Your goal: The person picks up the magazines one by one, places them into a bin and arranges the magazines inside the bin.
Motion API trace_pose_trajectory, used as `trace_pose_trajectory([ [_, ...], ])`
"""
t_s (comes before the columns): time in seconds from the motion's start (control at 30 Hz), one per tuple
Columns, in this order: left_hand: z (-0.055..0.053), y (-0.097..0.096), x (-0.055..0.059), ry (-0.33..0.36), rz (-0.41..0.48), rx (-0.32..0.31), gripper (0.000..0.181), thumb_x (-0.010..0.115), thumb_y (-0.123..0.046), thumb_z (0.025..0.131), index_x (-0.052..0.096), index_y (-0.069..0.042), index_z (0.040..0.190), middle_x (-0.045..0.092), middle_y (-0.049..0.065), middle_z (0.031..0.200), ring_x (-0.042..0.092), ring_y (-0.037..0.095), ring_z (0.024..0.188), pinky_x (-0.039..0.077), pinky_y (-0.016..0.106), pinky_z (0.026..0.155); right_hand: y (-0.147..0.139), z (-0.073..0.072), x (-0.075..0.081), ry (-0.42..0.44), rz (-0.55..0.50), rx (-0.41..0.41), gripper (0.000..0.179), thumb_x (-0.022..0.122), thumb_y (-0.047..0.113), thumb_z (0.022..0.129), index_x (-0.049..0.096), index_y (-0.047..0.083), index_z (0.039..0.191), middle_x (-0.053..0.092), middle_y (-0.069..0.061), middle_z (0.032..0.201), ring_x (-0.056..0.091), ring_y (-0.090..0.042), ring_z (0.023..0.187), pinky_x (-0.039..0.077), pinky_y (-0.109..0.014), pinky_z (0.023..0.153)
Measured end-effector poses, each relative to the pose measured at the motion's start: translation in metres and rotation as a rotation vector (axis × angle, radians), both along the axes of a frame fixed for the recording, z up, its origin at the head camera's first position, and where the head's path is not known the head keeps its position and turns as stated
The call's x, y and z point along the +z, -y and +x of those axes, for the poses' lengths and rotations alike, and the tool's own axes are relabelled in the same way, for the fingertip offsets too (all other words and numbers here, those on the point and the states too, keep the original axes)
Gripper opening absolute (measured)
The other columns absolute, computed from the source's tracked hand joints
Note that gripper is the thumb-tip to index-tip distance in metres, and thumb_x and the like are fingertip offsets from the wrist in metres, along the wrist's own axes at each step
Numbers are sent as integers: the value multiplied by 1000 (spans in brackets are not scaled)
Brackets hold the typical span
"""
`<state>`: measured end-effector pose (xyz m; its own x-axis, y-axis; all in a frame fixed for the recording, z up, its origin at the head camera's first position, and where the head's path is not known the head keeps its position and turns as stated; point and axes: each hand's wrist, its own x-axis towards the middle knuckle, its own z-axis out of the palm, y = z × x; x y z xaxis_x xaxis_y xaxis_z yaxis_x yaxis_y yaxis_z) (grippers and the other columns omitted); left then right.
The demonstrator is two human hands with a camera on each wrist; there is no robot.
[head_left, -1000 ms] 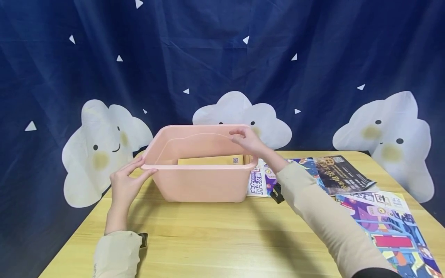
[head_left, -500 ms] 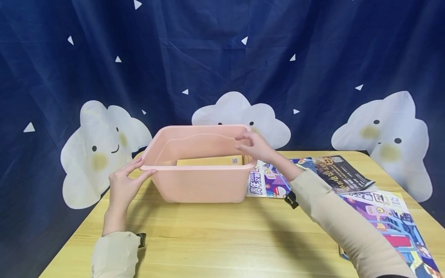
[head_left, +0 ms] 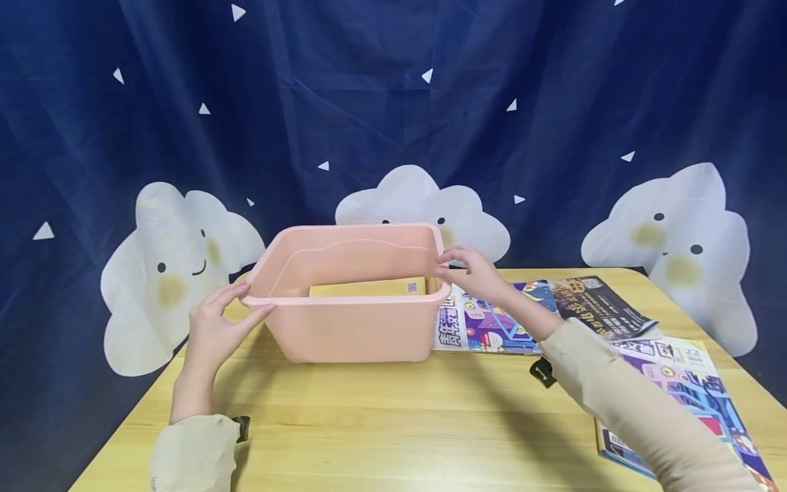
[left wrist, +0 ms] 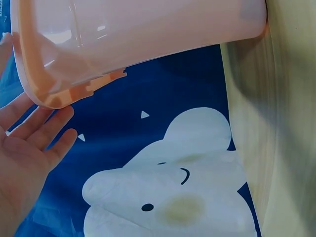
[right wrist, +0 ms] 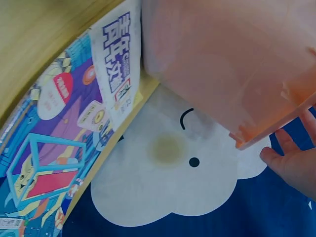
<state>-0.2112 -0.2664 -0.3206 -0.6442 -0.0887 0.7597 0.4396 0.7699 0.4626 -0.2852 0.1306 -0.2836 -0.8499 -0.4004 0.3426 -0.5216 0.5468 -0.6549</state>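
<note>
A pink plastic bin (head_left: 347,331) stands on the wooden table, with a yellow box or envelope (head_left: 369,287) bearing a printed square code inside it. My left hand (head_left: 215,328) grips the bin's near left corner by the rim, thumb in front and fingers along the side. In the left wrist view, the fingers of that hand (left wrist: 29,143) lie against the outside of the rim. My right hand (head_left: 476,273) is at the bin's right rim with fingers loosely extended, fingertips at the edge. In the right wrist view, the fingers of the right hand (right wrist: 291,153) are close to the rim; the thumb is hidden.
Right of the bin lies a colourful magazine (head_left: 492,328), partly under a dark printed sheet (head_left: 599,307). Another magazine (head_left: 707,383) lies near the table's right edge, partly behind my right sleeve. A dark blue curtain (head_left: 369,96) with white clouds hangs behind the table.
My right hand has moved right, from above the bin's inside to its right rim. My left hand stays on the left corner. The view has shifted slightly.
</note>
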Motion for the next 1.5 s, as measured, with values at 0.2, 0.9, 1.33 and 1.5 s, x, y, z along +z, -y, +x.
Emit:
trace_pose_trajectory([
  [0.2,0,-2,0,70,4,-40,52,83,-12,63,64,9,107,61,23,112,54,41,108,41,52,90,-9,7,-8,11,-13,-33,29,59,17,90,61,-3,111,55,-19,121,44,-35,119,35,-55,99],
  [0.9,2,-5,1,144,-6,-7,60,82,-22,68,60,6,115,55,22,123,50,43,112,40,53,91,-61,23,-37,-68,25,-150,24,55,10,92,61,-6,108,57,-24,115,49,-40,111,40,-55,91],
  [1.33,2,-5,0,134,22,-17,59,81,-20,68,59,8,115,54,23,122,48,42,114,38,50,92,-89,25,-59,-56,72,-219,18,59,6,87,65,-4,101,58,-24,111,55,-37,99,49,-44,76],
  [1.5,2,-5,0,159,37,-11,61,81,-23,68,59,7,116,54,22,124,47,42,115,38,53,93,-98,23,-66,16,73,-251,23,59,7,87,63,-5,106,54,-27,114,62,-24,72,51,-36,63],
])
